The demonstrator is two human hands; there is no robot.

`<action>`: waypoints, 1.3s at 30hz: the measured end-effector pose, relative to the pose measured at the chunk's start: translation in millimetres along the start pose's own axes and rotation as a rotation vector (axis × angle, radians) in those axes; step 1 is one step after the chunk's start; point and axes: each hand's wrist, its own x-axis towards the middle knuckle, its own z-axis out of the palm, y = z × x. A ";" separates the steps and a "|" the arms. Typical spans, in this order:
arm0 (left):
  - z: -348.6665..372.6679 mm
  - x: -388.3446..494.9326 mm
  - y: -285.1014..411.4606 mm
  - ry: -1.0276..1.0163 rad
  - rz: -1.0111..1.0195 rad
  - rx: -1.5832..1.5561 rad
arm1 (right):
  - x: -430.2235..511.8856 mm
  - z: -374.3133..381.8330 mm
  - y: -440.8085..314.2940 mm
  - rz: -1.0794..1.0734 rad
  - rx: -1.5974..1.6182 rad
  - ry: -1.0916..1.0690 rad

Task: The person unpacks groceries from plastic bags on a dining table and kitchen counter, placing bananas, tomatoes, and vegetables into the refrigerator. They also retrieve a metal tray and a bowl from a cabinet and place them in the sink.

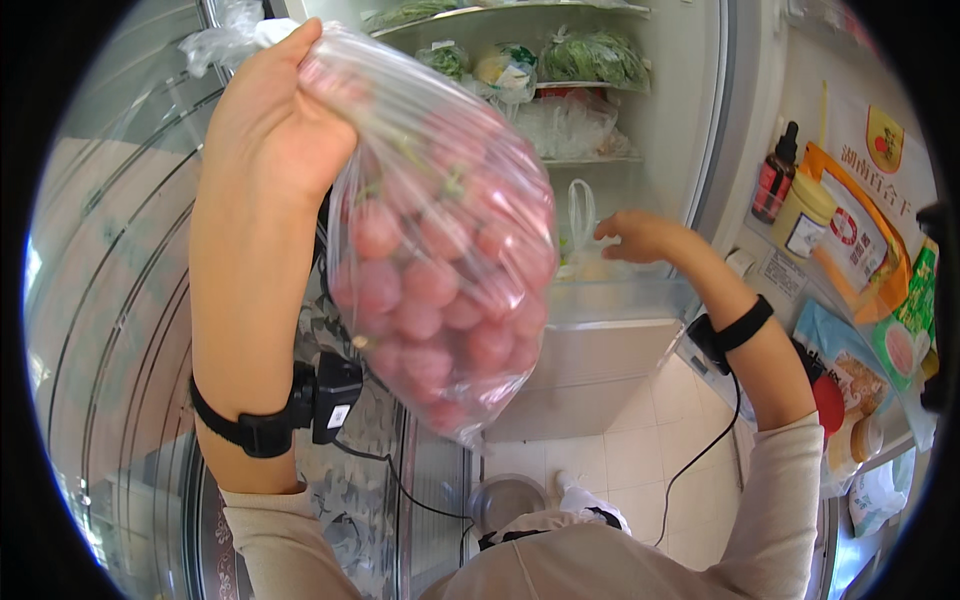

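Note:
My left hand (300,112) is raised and grips the gathered neck of a clear plastic bag of red grapes (442,277). The bag hangs close to the camera and hides part of the refrigerator behind it. Over the refrigerator's lower drawer (607,300) reaches my right hand (637,236), fingers apart and slightly curled, with nothing in it. Just left of its fingertips stands the looped handle of a clear plastic bag (581,210); whether they touch I cannot tell. That bag sits inside the drawer, its contents blurred.
Refrigerator shelves hold bagged leafy greens (592,61) and a crumpled plastic bag (566,124). On the open door at right are a dark dropper bottle (776,172), a yellow jar (804,214) and an orange pouch (862,225). A metal bowl (510,499) is low, near my body. Cables run from both forearm straps.

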 end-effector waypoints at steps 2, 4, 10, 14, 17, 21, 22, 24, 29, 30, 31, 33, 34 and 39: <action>12.7 18.7 -4.7 0.070 0.022 -0.062 | 21.3 23.5 9.7 -0.066 -0.025 0.007; 19.9 40.1 -13.0 0.071 0.031 -0.046 | 34.9 49.0 21.1 -0.173 -0.026 0.052; 13.4 101.9 -57.2 0.020 -0.023 0.007 | 41.2 53.9 -12.3 -0.021 -0.014 -0.269; 23.0 117.1 -91.3 0.085 -0.095 -0.046 | 43.7 42.8 -9.3 0.084 -0.083 -0.230; 20.2 127.0 -108.8 0.071 -0.142 -0.093 | 42.2 48.3 -5.7 0.082 -0.146 -0.202; 18.0 139.8 -131.6 0.042 -0.180 -0.088 | 35.5 56.2 -15.9 0.110 -0.106 -0.048; 19.8 141.7 -137.0 0.037 -0.190 -0.082 | 37.3 57.9 -13.9 0.132 -0.102 -0.017; 18.3 145.4 -144.3 0.042 -0.210 -0.083 | 39.2 51.9 -14.4 0.223 -0.009 0.119; 17.1 146.8 -157.7 0.041 -0.260 -0.089 | 23.7 -1.5 1.0 0.373 0.238 0.436; 22.9 141.9 -158.9 0.041 -0.264 -0.088 | 12.3 -22.1 2.5 0.438 0.362 0.502; 26.0 139.3 -159.6 0.048 -0.263 -0.082 | 2.8 -39.1 -0.7 0.468 0.401 0.572; 20.4 143.4 -162.3 0.015 -0.290 -0.102 | -16.3 -66.4 -20.9 0.466 0.480 0.667; 16.9 147.4 -166.1 0.000 -0.302 -0.111 | -26.3 -76.0 -35.7 0.439 0.519 0.692; 37.6 147.8 -193.8 0.023 -0.276 -0.072 | -59.3 -88.5 -50.2 0.266 0.367 1.146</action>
